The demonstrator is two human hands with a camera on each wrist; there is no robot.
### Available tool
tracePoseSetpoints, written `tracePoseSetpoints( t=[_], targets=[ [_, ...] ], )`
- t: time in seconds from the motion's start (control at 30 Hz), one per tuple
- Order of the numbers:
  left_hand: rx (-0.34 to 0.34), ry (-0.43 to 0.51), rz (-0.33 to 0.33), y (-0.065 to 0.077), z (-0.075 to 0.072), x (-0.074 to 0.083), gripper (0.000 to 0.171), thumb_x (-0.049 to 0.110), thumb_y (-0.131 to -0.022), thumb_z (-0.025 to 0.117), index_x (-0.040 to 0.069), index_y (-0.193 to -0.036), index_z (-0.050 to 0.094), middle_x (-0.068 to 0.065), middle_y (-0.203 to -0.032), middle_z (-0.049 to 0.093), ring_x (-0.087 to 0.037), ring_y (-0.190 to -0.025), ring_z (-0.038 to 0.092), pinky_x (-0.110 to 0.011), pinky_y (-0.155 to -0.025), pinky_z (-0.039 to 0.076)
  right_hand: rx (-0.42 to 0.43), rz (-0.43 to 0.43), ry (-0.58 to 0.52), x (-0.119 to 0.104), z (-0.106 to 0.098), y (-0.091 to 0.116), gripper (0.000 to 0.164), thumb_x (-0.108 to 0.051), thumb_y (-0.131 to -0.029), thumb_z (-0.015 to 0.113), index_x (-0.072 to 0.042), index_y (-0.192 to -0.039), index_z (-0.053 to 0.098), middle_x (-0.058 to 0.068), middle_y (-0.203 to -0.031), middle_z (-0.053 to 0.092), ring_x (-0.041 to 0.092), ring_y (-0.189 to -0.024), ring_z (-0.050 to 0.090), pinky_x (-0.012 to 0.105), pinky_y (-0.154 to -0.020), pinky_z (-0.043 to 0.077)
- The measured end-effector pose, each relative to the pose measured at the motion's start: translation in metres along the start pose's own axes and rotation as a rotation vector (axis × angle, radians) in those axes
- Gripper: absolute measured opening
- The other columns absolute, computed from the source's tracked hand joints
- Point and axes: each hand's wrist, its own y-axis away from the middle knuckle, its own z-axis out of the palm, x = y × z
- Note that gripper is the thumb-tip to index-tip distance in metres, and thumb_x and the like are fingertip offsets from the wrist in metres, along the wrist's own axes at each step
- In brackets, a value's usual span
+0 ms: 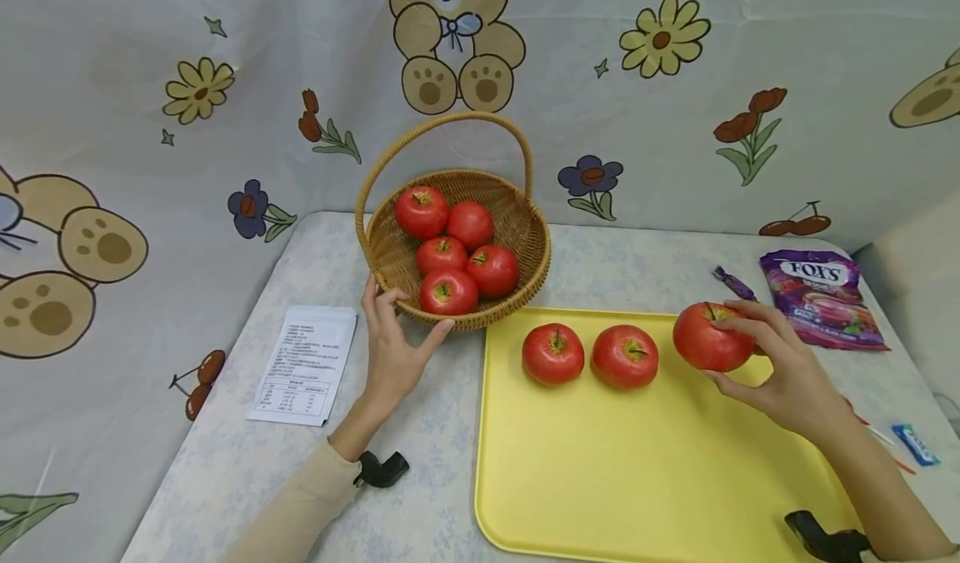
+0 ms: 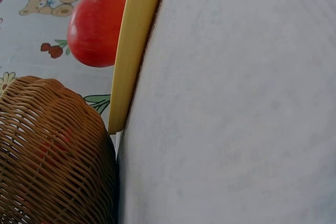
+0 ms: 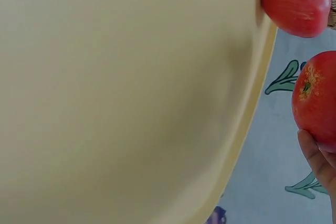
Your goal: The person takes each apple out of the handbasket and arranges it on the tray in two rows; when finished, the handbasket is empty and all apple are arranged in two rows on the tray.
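Observation:
A brown wicker basket [image 1: 538, 256] with a tall handle holds several red apples [image 1: 442, 255]. My left hand [image 1: 395, 355] grips the basket's near rim, fingers at its left and thumb at its front. My right hand [image 1: 787, 371] holds a red apple [image 1: 708, 336] between thumb and fingers over the back right part of a yellow tray [image 1: 637, 471]. Two more apples sit on the tray, a left one [image 1: 552, 353] and a middle one [image 1: 626, 356]. In the right wrist view the held apple [image 3: 317, 98] appears at the right edge. The left wrist view shows the basket's woven side [image 2: 58, 156].
A printed white sheet [image 1: 303, 366] lies left of the basket. Right of the tray are a purple FOX'S candy bag [image 1: 823, 298], a wrapped purple candy [image 1: 735, 284] and a small blue packet [image 1: 915, 445]. A patterned cloth [image 1: 300, 30] hangs behind the table.

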Motion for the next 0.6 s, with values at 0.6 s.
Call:
tracePoseSetpoints(
  t=[0.6],
  targets=[
    [0.004, 0.007, -0.007, 0.000, 0.000, 0.000, 0.065, 0.042, -0.080, 0.079, 0.010, -0.116, 0.036, -0.013, -0.161, 0.003, -0.036, -0.147, 0.016, -0.057, -0.105, 0.038, -0.067, 0.060, -0.018, 0.013, 0.024, 0.017, 0.082, 0.012, -0.050, 0.090, -0.007, -0.124, 0.059, 0.021, -0.135, 0.046, -0.016, -0.123, 0.028, -0.004, -0.088, 0.031]
  ],
)
